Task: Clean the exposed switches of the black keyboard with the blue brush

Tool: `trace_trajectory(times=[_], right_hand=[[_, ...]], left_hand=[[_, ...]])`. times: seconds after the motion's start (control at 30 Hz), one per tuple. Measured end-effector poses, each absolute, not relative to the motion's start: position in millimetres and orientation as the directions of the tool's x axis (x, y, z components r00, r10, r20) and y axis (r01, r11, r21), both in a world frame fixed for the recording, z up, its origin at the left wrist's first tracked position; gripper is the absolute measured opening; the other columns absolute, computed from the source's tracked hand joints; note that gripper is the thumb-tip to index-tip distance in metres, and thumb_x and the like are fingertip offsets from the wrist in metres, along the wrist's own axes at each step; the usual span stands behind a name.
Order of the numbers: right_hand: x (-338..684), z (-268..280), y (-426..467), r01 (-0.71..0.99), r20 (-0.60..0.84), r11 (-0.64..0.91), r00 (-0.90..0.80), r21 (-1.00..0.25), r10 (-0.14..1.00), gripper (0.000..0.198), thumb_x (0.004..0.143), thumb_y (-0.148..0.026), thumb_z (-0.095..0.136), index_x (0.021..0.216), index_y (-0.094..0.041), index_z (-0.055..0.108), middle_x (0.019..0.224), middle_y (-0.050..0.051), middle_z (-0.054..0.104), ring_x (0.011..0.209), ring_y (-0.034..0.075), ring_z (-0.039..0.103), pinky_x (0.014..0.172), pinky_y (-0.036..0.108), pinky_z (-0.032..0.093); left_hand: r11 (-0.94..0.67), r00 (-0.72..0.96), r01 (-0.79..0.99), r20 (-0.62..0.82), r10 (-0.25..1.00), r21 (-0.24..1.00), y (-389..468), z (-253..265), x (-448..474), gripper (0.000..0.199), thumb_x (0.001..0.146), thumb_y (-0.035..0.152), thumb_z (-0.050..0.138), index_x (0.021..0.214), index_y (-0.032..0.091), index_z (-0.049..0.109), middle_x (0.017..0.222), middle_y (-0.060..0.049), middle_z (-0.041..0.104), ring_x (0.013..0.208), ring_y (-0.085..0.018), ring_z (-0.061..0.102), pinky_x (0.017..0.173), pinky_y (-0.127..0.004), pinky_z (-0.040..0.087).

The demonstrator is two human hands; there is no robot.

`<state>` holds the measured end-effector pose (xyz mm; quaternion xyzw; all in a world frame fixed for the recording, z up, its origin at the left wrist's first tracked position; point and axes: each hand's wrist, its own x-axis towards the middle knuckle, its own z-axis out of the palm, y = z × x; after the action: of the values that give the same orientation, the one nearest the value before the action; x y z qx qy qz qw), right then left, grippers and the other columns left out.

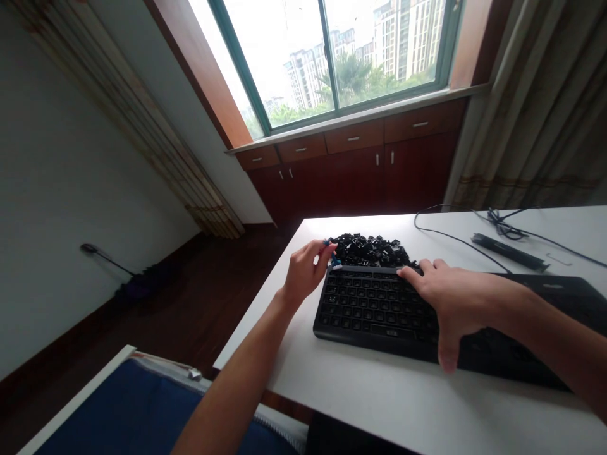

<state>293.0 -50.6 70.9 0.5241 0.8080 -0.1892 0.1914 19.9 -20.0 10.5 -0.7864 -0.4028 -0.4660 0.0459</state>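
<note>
A black keyboard [365, 303] with its keycaps off lies on the white table [360, 404], bare key sockets showing on its left part. My left hand [308, 268] is closed in a pinch on a small blue brush [336, 259]. Its white bristles are at the keyboard's far left corner. Across the keyboard spreads my right hand [450, 294], fingers at the far edge and thumb at the near edge, gripping it. This hand and forearm hide much of the keyboard's right part. Just behind the keyboard sits a heap of loose black keycaps [370, 249].
Farther right lie a long black plastic piece [509, 251], a black cable [505, 221] and a thin bent metal rod [558, 260]. A blue-covered, white-framed item [118, 411] stands beside the table's left edge. Wooden cabinets [332, 170] run below the window.
</note>
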Motion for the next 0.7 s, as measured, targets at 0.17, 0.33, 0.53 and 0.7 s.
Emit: trace_trajectory(times=[0.17,0.33,0.53,0.7], right_hand=[[294.5,69.8,-50.2,0.925,-0.519,0.362,-0.365,-0.112,0.773,0.162,0.009,-0.053,0.085,0.153,-0.014,0.023,0.143,0.024,0.037,0.126,0.048,0.038,0.097,0.052,0.044],[294.6,67.7,-49.3,0.921,-0.521,0.382,-0.367,-0.083,0.771,0.16,0.012,-0.057,0.084,0.153,-0.014,0.021,0.143,0.025,0.036,0.127,0.046,0.038,0.097,0.051,0.044],[295.7,65.0,-49.3,0.915,-0.49,0.393,-0.386,-0.094,0.782,0.152,0.014,-0.059,0.083,0.15,-0.016,0.03,0.136,0.022,0.042,0.122,0.045,0.042,0.092,0.05,0.047],[296.4,63.0,-48.1,0.919,-0.488,0.383,-0.379,-0.097,0.786,0.153,0.012,-0.059,0.083,0.15,-0.017,0.03,0.136,0.022,0.042,0.12,0.046,0.043,0.091,0.052,0.047]], left_hand=[[-0.703,0.314,0.584,0.685,0.657,0.406,-21.9,9.8,23.6,0.015,0.094,0.025,0.055,0.082,0.016,0.057,0.071,-0.002,0.066,0.062,-0.01,0.062,0.058,-0.02,0.048],[-0.618,0.231,0.507,0.595,0.769,0.601,-25.2,6.6,27.4,0.018,0.099,0.03,0.046,0.096,0.016,0.057,0.069,0.0,0.067,0.056,-0.008,0.063,0.051,-0.017,0.049],[-0.67,0.301,0.498,0.615,0.729,0.551,-24.8,6.1,28.1,0.014,0.097,0.029,0.051,0.1,0.017,0.058,0.079,-0.002,0.07,0.065,-0.009,0.068,0.058,-0.018,0.055],[-0.711,0.293,0.586,0.716,0.634,0.389,-21.4,7.1,23.6,0.012,0.094,0.026,0.056,0.1,0.017,0.062,0.085,-0.005,0.072,0.074,-0.013,0.069,0.069,-0.024,0.056]])
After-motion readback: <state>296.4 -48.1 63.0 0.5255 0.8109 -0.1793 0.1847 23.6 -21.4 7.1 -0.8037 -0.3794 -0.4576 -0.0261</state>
